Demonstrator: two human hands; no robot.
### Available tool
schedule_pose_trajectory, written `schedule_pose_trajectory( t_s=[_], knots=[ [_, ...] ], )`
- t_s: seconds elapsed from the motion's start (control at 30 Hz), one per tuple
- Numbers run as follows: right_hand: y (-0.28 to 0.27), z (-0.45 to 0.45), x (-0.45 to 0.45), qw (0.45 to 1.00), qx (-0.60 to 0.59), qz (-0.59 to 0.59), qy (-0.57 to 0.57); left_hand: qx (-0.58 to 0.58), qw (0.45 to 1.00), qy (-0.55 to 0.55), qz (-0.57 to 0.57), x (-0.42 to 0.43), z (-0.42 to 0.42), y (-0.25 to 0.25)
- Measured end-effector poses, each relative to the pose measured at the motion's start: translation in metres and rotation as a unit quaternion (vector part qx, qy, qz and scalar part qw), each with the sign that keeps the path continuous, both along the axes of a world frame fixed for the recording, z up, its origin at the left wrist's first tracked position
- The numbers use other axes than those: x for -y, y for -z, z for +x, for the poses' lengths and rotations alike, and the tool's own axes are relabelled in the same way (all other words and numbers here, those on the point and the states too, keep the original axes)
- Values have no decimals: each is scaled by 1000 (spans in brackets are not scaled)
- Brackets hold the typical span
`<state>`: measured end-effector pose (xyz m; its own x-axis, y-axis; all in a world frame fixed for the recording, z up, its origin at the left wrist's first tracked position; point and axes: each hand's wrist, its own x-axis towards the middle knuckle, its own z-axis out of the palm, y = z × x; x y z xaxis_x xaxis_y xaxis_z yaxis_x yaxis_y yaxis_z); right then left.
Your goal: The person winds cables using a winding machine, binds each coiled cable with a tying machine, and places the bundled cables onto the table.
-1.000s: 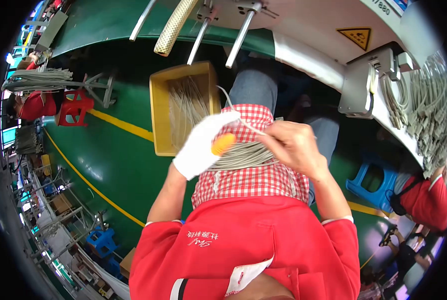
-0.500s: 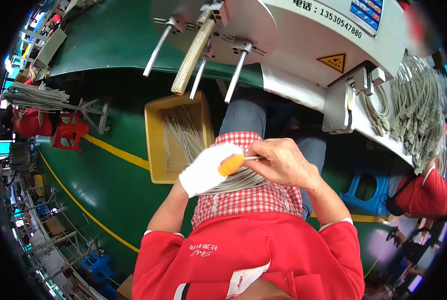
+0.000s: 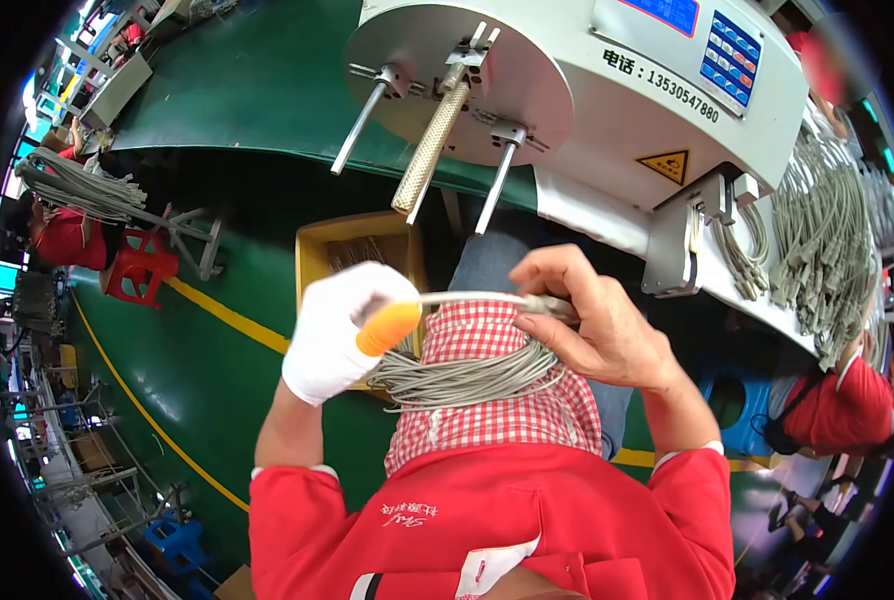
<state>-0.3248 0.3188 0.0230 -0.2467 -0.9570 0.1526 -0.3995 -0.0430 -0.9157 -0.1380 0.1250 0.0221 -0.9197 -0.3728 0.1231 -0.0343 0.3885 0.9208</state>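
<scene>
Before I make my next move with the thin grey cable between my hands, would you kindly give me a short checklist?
1. White-gloved left hand closed on the thin grey cable: ok.
2. Bare right hand holding the cable near its thicker end: ok.
3. Both hands gloved: not ok; only the left is.
4. Loop-shaped bundle of grey cables lying on the red-and-white checked cloth over the lap: ok.
5. Contents of the yellow rectangular bin in full view: not ok; the left hand hides part.
6. Blue rectangular screen on the white machine showing the right reading: cannot tell.
</scene>
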Motion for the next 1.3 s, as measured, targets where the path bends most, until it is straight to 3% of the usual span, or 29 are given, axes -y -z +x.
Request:
schedule_pose_trajectory(
  t_s=[0.03, 0.1, 0.17, 0.33, 0.37, 0.47, 0.6, 0.7, 0.8, 0.93, 1.03, 1.17, 1.3],
  knots=[
    [-5, 0, 9, 996, -29, -82, 2, -44, 996, -7, -72, 5, -4, -9],
    [-18, -8, 24, 995, -14, -95, 19, -140, 984, -59, -89, 19, -23, -26],
    [-18, -20, 52, 978, -83, -161, 105, -134, 979, -105, -108, 40, -44, -39],
    [-16, -36, 107, 931, -235, -165, 226, -91, 985, -127, -80, 97, -95, -22],
    [-17, -42, 113, 922, -244, -186, 235, -55, 984, -144, -94, 100, -100, -21],
    [-10, -50, 121, 902, -266, -220, 259, -95, 987, -128, -33, 111, -112, -5],
    [-12, -51, 92, 913, -263, -159, 267, -142, 976, -151, -70, 122, -102, 23],
    [-3, -41, 61, 881, -286, -219, 307, -154, 962, -222, -30, 139, -85, 53],
    [7, -31, 34, 902, -172, -254, 303, -158, 951, -261, -53, 150, -75, 70],
    [14, -26, 15, 919, -106, -248, 287, -124, 947, -289, -65, 140, -76, 74],
    [17, -23, 5, 922, -115, -239, 284, -197, 934, -291, -68, 153, -73, 85],
    [17, -18, -1, 926, -127, -237, 265, -151, 923, -345, -74, 160, -58, 87],
    [21, -20, 11, 919, -139, -252, 269, -189, 925, -321, -75, 144, -56, 85]
  ],
)
